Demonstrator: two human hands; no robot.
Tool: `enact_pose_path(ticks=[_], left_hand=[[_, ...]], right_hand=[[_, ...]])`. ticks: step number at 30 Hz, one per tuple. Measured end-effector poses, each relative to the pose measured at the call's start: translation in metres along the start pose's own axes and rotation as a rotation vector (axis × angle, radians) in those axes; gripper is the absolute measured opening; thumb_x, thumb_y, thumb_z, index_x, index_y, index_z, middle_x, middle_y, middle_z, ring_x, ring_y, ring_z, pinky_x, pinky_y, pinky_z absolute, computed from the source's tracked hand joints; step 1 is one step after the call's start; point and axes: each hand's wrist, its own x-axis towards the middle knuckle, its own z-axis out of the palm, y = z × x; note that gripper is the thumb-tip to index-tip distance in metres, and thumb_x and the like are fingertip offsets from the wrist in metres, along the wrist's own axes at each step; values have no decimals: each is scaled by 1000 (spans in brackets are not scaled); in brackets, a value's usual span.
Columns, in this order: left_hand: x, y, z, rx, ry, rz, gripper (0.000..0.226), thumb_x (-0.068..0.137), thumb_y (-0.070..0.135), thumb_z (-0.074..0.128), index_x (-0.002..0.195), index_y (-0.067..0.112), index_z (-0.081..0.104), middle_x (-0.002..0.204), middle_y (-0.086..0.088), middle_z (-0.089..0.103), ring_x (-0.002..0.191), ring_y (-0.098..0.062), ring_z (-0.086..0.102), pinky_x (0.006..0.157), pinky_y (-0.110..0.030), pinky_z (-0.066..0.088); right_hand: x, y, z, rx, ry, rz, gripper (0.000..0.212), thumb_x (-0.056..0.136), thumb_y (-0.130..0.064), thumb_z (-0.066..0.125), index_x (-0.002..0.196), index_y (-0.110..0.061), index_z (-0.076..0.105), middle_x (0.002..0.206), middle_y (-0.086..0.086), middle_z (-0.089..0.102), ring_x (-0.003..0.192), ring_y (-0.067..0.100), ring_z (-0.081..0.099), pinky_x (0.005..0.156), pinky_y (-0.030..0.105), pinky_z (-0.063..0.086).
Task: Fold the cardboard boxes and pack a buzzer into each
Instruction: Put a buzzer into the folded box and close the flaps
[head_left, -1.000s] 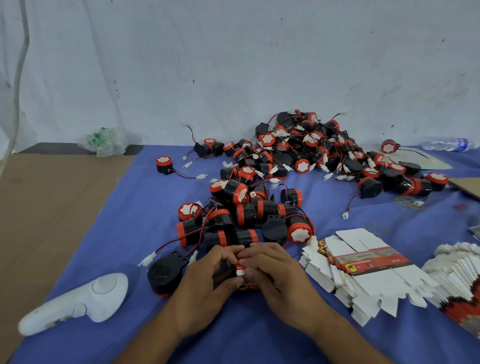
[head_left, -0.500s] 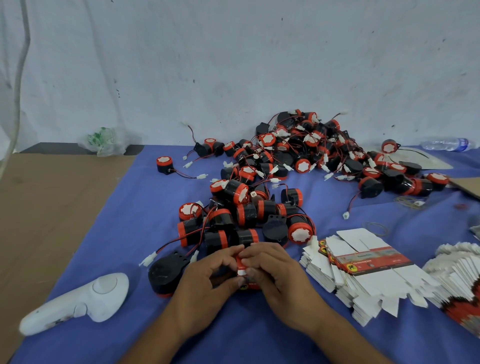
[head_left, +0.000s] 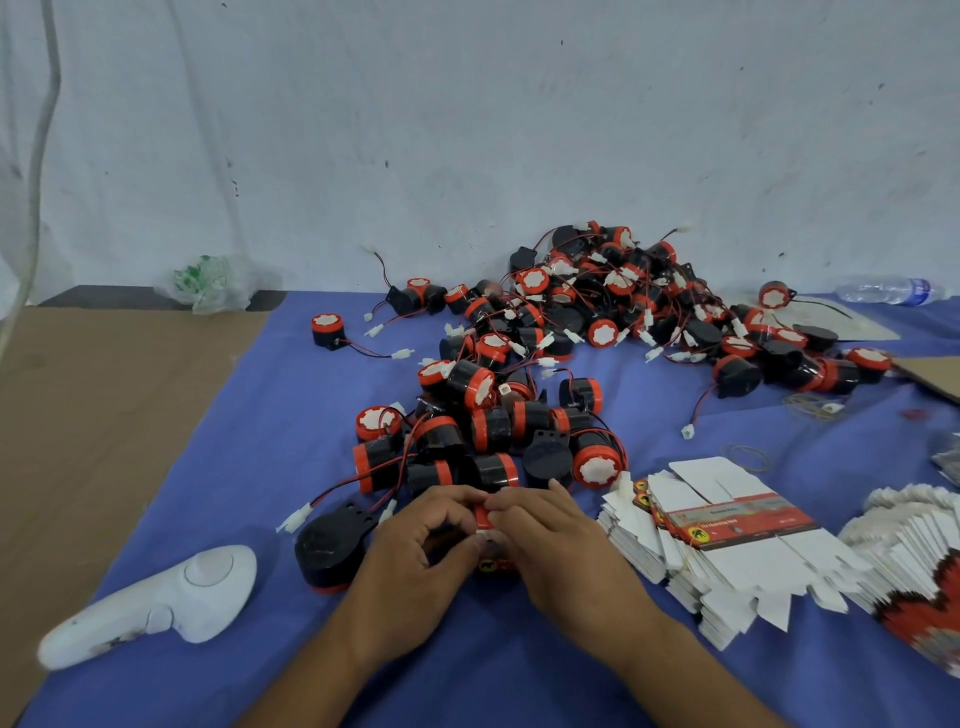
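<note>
A small red cardboard box (head_left: 491, 561) with a yellow round mark sits on the blue cloth between my hands. My left hand (head_left: 415, 551) curls round its left side. My right hand (head_left: 550, 540) pinches its top flap from the right. Most of the box is hidden by my fingers. A big pile of black and red buzzers (head_left: 597, 322) with red-black wires spreads behind my hands to the back wall. One black buzzer (head_left: 332, 545) lies just left of my left hand. A stack of flat white box blanks (head_left: 727, 535) lies to the right.
A white handheld controller (head_left: 156, 603) lies at the front left on the blue cloth (head_left: 234, 441). Another fan of flat blanks (head_left: 914, 566) is at the far right. A plastic bottle (head_left: 888, 290) and a crumpled bag (head_left: 213, 280) lie by the wall. Rubber bands (head_left: 748, 454) lie near the blanks.
Both hands stay on the small box; the fingers have shifted slightly over its top flap. Nothing else has moved.
</note>
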Motion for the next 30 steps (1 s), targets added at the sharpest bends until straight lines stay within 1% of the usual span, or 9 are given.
enact_pose_path(ticks=[5,8,11,17,20,22,24,28,30], left_hand=[[-2,3,1,53,-6,33,5,88,23,70,87,25,65,117,20,60,114,-5,58,90,-15,47],[-4,3,4,4,-4,-2,15,89,14,70,96,22,59,119,21,59,114,-4,58,92,-17,48],[-5,4,5,19,-6,52,16,91,10,68,100,21,60,120,24,57,113,0,58,90,-11,46],[-3,1,8,33,-18,74,17,90,17,65,105,24,62,122,22,55,115,-4,57,92,-15,47],[-4,-2,12,75,-64,-10,45,83,22,70,120,38,51,127,23,51,120,-2,54,99,-21,46],[-5,1,20,101,-31,-84,61,73,34,73,121,55,41,122,32,55,114,8,55,94,-13,45],[-6,5,32,153,-15,-126,69,66,45,75,120,61,36,114,41,56,106,15,55,82,-1,41],[-6,5,47,326,9,-153,70,73,44,75,133,27,42,115,11,65,102,-9,63,70,2,35],[-8,7,49,307,12,-191,69,72,47,75,130,27,43,113,8,64,101,-11,62,70,1,35]], right_hand=[[1,1,-3,67,-19,-27,19,81,-4,78,92,-15,68,118,-2,68,110,17,63,98,56,50],[-3,5,-6,178,-75,5,6,95,-14,64,98,-18,67,128,-8,61,133,13,48,113,54,35],[-6,7,-9,278,-114,49,18,106,-30,48,100,-23,63,135,-17,53,146,6,29,121,46,18],[-2,7,-10,237,-115,46,21,106,-32,48,97,-20,62,127,-13,55,118,8,50,99,39,41],[-2,3,-11,174,-56,79,16,104,-35,51,95,-24,59,120,-15,56,102,11,51,84,40,45],[0,-3,-13,183,6,181,13,100,-36,54,94,-26,56,113,-15,54,93,13,47,78,40,46],[1,-8,-12,186,22,276,16,97,-41,49,104,-31,59,117,-16,53,95,14,46,80,39,46],[-1,-8,-10,176,-109,308,37,99,-40,43,133,-40,58,139,-19,51,114,13,44,96,38,43],[-2,-5,-10,244,-147,318,36,101,-38,46,135,-39,58,142,-21,49,120,10,44,103,34,41]])
